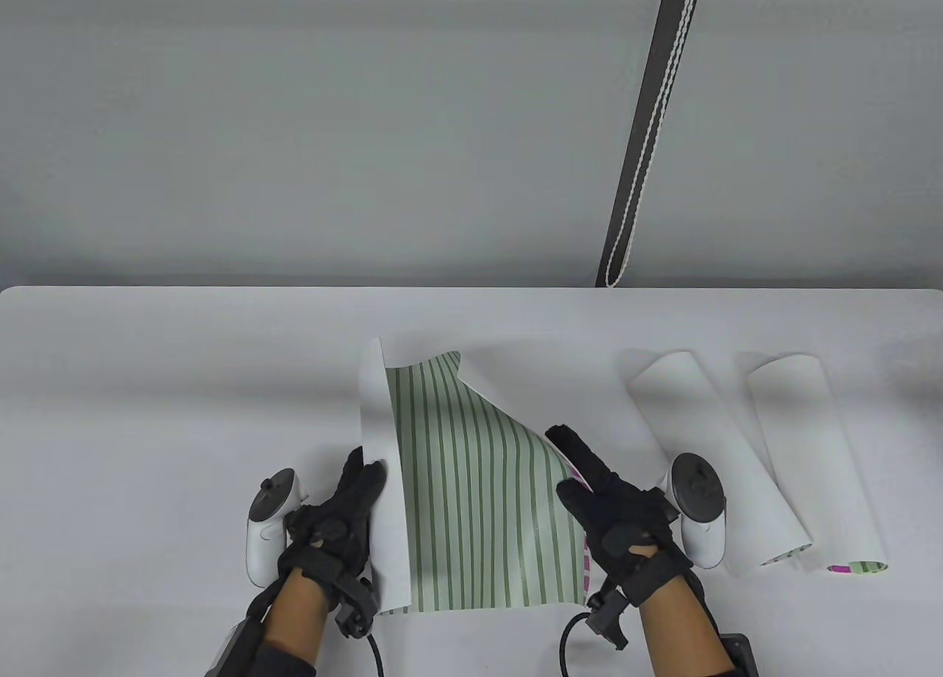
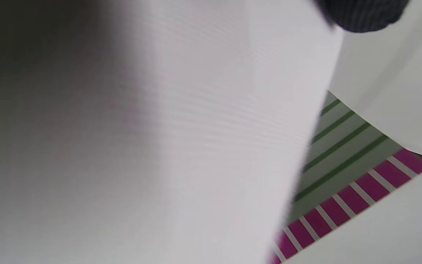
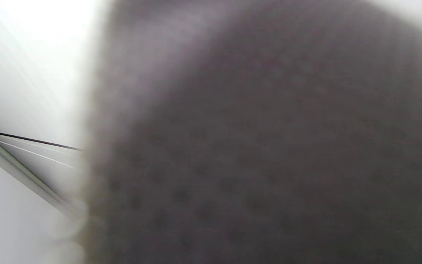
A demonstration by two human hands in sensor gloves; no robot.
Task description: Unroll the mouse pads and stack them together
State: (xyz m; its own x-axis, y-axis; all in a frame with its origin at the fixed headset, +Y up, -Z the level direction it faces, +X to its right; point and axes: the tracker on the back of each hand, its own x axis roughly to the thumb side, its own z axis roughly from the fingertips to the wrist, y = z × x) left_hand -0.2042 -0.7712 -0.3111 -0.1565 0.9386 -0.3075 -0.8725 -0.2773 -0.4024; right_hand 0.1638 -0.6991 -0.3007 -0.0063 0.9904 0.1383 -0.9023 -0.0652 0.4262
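Observation:
A green-striped mouse pad (image 1: pixel 471 485) lies partly unrolled at the table's front middle, with both side edges curling up and showing their white back. My left hand (image 1: pixel 353 489) holds the curled left edge. A dark fingertip (image 2: pixel 361 14) sits at that edge in the left wrist view, where the green stripes (image 2: pixel 339 146) also show. My right hand (image 1: pixel 586 478) holds the curled right edge, thumb on the striped face and fingers on it. A magenta-striped pad (image 1: pixel 587 559) lies under the green one and also shows in the left wrist view (image 2: pixel 343 205). The right wrist view is blocked by a blurred dark surface.
Two rolled white-backed pads (image 1: pixel 707 456) (image 1: pixel 814 456) lie side by side right of my right hand. The white table (image 1: pixel 147 382) ends at a grey wall. A dark strap with a white cord (image 1: pixel 648 132) hangs there.

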